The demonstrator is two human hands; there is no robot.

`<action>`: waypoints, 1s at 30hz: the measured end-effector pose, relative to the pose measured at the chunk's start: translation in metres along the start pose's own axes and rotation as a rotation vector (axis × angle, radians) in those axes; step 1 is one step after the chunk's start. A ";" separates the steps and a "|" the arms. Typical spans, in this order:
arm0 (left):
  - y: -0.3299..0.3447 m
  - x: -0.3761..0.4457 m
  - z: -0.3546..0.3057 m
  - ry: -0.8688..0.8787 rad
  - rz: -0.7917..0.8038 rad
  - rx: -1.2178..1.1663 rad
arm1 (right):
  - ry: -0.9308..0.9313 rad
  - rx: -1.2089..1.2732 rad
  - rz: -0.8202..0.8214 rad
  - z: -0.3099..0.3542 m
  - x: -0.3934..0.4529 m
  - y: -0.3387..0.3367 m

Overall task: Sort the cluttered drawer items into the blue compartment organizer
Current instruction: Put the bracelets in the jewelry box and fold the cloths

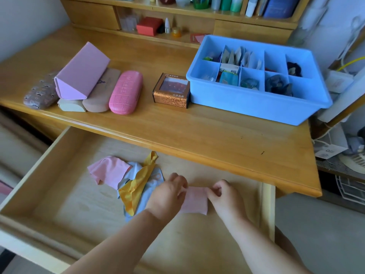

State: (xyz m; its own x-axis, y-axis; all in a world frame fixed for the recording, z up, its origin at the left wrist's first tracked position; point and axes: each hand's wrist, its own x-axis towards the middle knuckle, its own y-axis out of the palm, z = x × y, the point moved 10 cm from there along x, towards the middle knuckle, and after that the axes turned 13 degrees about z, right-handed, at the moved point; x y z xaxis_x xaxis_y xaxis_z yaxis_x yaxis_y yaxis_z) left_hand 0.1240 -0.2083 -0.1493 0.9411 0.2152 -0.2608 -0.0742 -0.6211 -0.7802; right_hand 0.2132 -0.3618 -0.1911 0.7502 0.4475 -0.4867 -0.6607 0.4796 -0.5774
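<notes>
Inside the open wooden drawer (49, 175) lies a small folded pink cloth (195, 201). My left hand (167, 194) pinches its left edge and my right hand (223, 196) pinches its upper right corner. To the left in the drawer sits a loose heap: another pink cloth (109, 172), a yellow cloth (138, 184) and a pale grey-blue cloth (150, 188). The blue compartment organizer (256, 103) stands on the desk at the right, with packets, hair ties and small items in several of its cells.
On the desk (177, 125) at the left lie several glasses cases, among them a pink triangular case (81, 72) and a bright pink hard case (126, 91). A copper-coloured box (170, 91) stands beside the organizer. Shelves with bottles and a red box (149, 25) line the back.
</notes>
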 end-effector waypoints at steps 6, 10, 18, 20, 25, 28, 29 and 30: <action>0.032 -0.004 -0.016 0.083 0.143 -0.096 | 0.175 0.429 0.205 -0.034 -0.031 0.028; 0.035 0.006 -0.003 -0.010 0.167 -0.155 | 0.153 0.550 0.310 -0.029 -0.044 0.047; 0.041 0.010 0.005 -0.052 0.209 -0.198 | 0.116 0.419 0.343 -0.025 -0.042 0.051; 0.042 0.011 0.006 -0.055 0.202 -0.196 | 0.112 0.227 0.357 -0.027 -0.039 0.049; 0.042 0.011 0.004 -0.039 0.197 -0.156 | 0.112 -0.131 0.279 -0.026 -0.031 0.033; 0.041 0.010 0.002 -0.028 0.196 -0.112 | 0.031 0.013 0.191 -0.020 -0.031 0.021; 0.041 0.009 0.001 -0.029 0.201 -0.104 | -0.016 0.184 0.179 -0.014 -0.032 0.018; 0.042 0.009 0.001 -0.032 0.211 -0.104 | -0.043 0.392 0.192 -0.009 -0.033 0.019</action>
State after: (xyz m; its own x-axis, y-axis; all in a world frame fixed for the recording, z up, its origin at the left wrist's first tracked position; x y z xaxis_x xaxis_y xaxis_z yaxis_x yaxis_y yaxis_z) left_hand 0.1289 -0.2318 -0.1851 0.8974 0.0950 -0.4308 -0.2320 -0.7289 -0.6441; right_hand 0.1763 -0.3749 -0.1919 0.6162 0.5838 -0.5286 -0.7540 0.6311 -0.1821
